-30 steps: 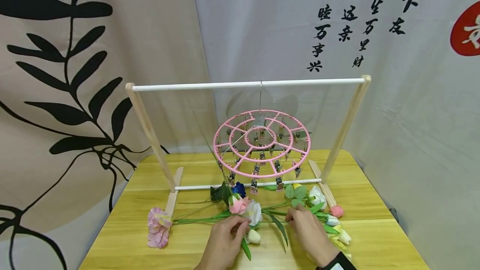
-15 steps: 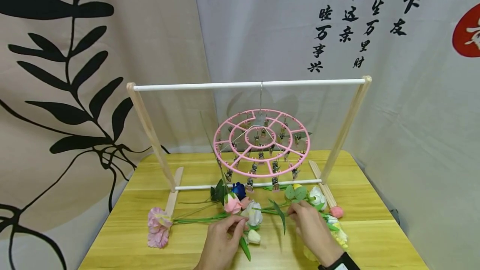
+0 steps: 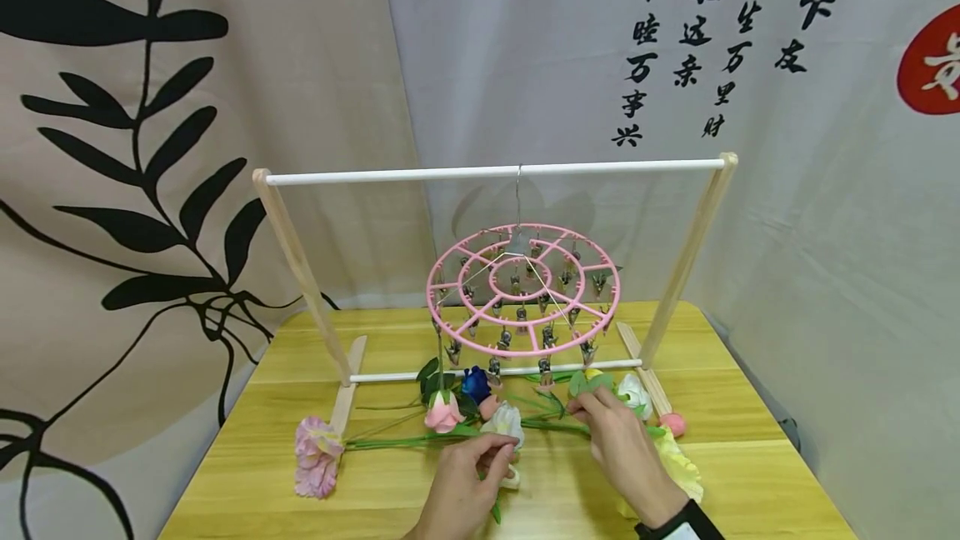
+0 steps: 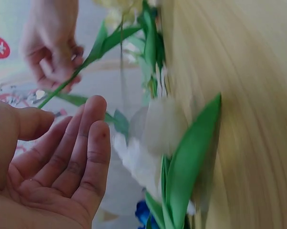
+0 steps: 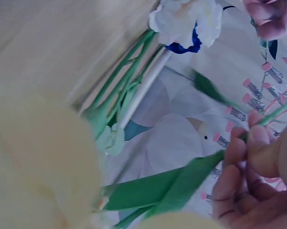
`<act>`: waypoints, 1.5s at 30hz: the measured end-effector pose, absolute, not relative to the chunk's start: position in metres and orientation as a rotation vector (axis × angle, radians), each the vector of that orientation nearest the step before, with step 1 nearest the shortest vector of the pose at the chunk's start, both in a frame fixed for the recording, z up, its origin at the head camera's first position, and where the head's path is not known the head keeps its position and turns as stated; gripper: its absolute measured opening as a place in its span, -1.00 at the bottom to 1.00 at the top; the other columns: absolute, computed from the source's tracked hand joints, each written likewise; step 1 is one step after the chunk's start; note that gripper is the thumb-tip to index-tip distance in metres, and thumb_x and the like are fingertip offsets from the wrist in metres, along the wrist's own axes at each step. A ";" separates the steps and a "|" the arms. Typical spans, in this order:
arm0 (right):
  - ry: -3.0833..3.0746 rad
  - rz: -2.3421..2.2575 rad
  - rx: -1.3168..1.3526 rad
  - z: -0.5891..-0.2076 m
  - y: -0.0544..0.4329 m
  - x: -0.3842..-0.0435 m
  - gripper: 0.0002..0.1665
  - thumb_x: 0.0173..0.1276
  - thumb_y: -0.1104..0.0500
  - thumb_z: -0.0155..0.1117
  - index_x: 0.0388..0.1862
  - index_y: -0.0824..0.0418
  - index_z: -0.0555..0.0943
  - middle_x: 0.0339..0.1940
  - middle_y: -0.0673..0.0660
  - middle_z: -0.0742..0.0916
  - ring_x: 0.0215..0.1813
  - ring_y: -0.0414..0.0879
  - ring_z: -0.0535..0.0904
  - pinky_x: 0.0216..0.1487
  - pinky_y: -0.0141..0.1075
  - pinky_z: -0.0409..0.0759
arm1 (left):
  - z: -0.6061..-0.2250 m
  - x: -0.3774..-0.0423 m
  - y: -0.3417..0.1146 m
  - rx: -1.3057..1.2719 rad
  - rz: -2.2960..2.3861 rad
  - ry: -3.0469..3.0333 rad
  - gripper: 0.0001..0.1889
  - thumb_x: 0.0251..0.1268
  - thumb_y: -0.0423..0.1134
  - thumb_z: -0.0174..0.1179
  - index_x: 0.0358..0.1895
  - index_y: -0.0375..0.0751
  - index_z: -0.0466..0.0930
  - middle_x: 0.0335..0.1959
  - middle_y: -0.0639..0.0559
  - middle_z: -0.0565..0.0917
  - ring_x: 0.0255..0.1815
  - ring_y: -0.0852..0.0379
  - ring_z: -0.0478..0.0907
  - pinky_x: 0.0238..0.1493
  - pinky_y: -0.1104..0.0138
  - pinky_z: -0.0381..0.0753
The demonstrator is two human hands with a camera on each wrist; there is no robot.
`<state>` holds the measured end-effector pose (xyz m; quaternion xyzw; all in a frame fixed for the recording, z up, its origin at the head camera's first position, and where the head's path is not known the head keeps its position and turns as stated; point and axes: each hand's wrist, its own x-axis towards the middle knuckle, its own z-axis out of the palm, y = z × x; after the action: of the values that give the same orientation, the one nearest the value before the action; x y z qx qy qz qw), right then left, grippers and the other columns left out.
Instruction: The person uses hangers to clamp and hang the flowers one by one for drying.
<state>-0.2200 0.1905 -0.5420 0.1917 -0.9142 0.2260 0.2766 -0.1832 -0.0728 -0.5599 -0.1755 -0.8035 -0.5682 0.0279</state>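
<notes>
In the right wrist view my right hand [image 5: 258,162] pinches the green stem of a yellow artificial flower [image 5: 43,162], its pale petals large and blurred near the camera. In the head view that hand [image 3: 622,448] is over the flowers at the right. My left hand [image 4: 57,167], fingers loosely extended, is beside the stem's far end in its wrist view and holds nothing. The head view has it [image 3: 468,473] by a white flower [image 3: 504,423]. A pink rose [image 3: 444,412] hangs upside down from the round pink clip rack [image 3: 525,350] above.
A wooden stand with a white top bar [image 3: 390,177] carries the rack, whose metal clips dangle. Around the hands on the table [image 3: 247,473] lie a pink carnation-like flower [image 3: 318,457], a blue rose [image 3: 476,384] and a white rose [image 3: 634,394]. A printed curtain stands behind.
The rack has turned a little and the hanging pink rose has swung left. My right hand has risen slightly with the stem, and my left hand has shifted a little right.
</notes>
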 end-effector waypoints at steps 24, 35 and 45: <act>-2.076 0.918 1.140 -0.506 0.140 -0.206 -0.42 0.37 0.63 0.57 0.20 0.12 0.76 0.09 0.01 0.78 0.01 -0.18 0.82 0.08 -0.58 0.76 | -0.549 -0.192 -0.038 -0.425 -1.695 -2.277 -0.76 0.68 -0.36 0.45 0.19 0.07 0.89 0.04 0.09 0.92 -0.02 0.25 0.87 0.01 0.36 0.91; -2.060 1.019 1.060 -0.498 0.125 -0.203 -0.50 0.43 0.53 0.61 0.22 0.10 0.80 0.07 0.01 0.84 -0.04 -0.21 0.83 -0.02 -0.55 0.76 | -0.549 -0.192 -0.042 -0.282 -1.794 -2.238 -0.79 0.64 -0.40 0.47 0.16 -0.07 0.92 0.02 -0.02 0.96 -0.10 0.28 0.88 -0.02 0.41 0.89; -2.019 1.030 0.630 -0.488 0.134 -0.204 -0.50 0.37 0.45 0.73 0.22 0.24 0.76 -0.05 0.07 0.81 -0.25 -0.30 0.71 -0.23 -0.47 0.74 | -0.546 -0.192 -0.053 -0.276 -1.849 -2.189 -0.89 0.71 -0.27 0.45 0.11 -0.03 0.89 0.07 0.05 0.96 -0.18 0.11 0.93 -0.07 0.38 0.89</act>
<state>-0.2043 0.1336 -0.4881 0.2472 -0.7923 0.4042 0.3845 -0.1917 -0.0526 -0.5457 -0.0952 -0.7538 -0.6367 0.1312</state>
